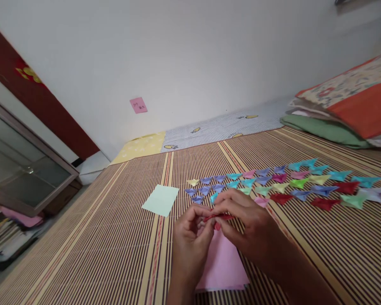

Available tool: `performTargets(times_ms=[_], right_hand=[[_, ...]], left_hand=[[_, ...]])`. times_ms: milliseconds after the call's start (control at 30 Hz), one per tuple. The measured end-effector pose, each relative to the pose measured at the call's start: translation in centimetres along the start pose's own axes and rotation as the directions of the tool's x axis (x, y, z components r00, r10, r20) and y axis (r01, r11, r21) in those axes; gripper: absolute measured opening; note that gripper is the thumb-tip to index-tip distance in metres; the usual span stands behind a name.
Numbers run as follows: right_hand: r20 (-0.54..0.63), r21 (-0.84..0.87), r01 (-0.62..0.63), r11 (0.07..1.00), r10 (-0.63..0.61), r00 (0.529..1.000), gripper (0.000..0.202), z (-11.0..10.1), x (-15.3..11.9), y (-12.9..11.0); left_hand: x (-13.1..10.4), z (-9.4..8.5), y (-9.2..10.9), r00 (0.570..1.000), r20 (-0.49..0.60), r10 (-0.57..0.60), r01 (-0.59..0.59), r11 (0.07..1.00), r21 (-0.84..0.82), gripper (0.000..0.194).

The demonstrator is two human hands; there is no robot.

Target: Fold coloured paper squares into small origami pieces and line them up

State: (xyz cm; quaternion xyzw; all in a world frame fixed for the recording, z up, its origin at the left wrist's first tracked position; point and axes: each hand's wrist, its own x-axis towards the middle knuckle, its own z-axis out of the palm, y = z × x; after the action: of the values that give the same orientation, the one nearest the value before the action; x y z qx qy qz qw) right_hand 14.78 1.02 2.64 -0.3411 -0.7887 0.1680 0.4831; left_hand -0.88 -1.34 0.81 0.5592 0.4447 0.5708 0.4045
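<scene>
Between my two hands is a small red piece of folded paper (218, 217). My left hand (192, 241) pinches its left end with thumb and fingers. From the right, my right hand (241, 216) closes its fingertips on the same piece and covers part of it. Beneath my hands lies a stack of pink paper (222, 267). A pale green square sheet (161, 200) rests on the mat to the left. Beyond my hands, several small folded paper boats (279, 187) in many colours stand in rows.
A striped bamboo mat (114, 237) covers the bed. Pillows and folded bedding (352, 101) are piled at the right, by the white wall (190, 63). A pink note (138, 105) is stuck on that wall. At the left are a glass-panelled cabinet (25, 161) and stacked books (3, 233).
</scene>
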Motion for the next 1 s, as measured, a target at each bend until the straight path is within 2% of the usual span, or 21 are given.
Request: performTargets(times_ms=[100, 233, 467, 600, 700, 833, 900, 1000], right_hand=[[0.009, -0.016, -0.001, 1.0, 0.001, 1.0, 0.016, 0.0, -0.1, -0.1], [-0.007, -0.025, 0.022, 0.999, -0.022, 1.0, 0.018, 0.3, 0.0, 0.0], [-0.027, -0.039, 0.042, 0.998, -0.043, 0.999, 0.017, 0.9, -0.1, 0.1], [-0.043, -0.045, 0.037, 0.998, -0.039, 0.998, 0.019, 1.0, -0.2, 0.2], [-0.061, -0.058, 0.046, 0.997, -0.049, 0.997, 0.019, 1.0, -0.1, 0.3], [-0.111, -0.098, 0.049, 0.994, -0.06, 0.992, 0.02, 0.9, 0.1, 0.8], [-0.129, -0.108, 0.051, 0.993, -0.065, 0.989, 0.019, 0.8, 0.1, 0.8], [-0.104, -0.096, 0.047, 0.994, -0.056, 0.993, 0.02, 0.8, 0.1, 0.6]], left_hand=[[0.0, 0.1, 0.3, 1.0, 0.012, -0.006, 0.006, 1.0, -0.01, 0.004], [0.0, 0.3, 0.9, 0.999, 0.029, 0.015, -0.017, 0.998, 0.055, 0.007], [-0.2, 0.5, 1.2, 1.0, -0.009, -0.006, 0.006, 0.999, 0.05, 0.012], [-0.3, 0.5, 1.3, 0.998, -0.033, 0.053, -0.045, 0.978, 0.205, 0.013], [-0.3, 0.4, 1.5, 0.988, -0.062, 0.144, -0.115, 0.933, 0.34, 0.013], [-0.3, 0.4, 1.7, 0.966, -0.067, 0.248, -0.201, 0.892, 0.405, 0.015], [-0.3, 0.5, 1.7, 0.966, -0.072, 0.248, -0.196, 0.885, 0.422, 0.016], [-0.4, 0.9, 1.5, 0.978, -0.098, 0.184, -0.129, 0.902, 0.411, 0.014]])
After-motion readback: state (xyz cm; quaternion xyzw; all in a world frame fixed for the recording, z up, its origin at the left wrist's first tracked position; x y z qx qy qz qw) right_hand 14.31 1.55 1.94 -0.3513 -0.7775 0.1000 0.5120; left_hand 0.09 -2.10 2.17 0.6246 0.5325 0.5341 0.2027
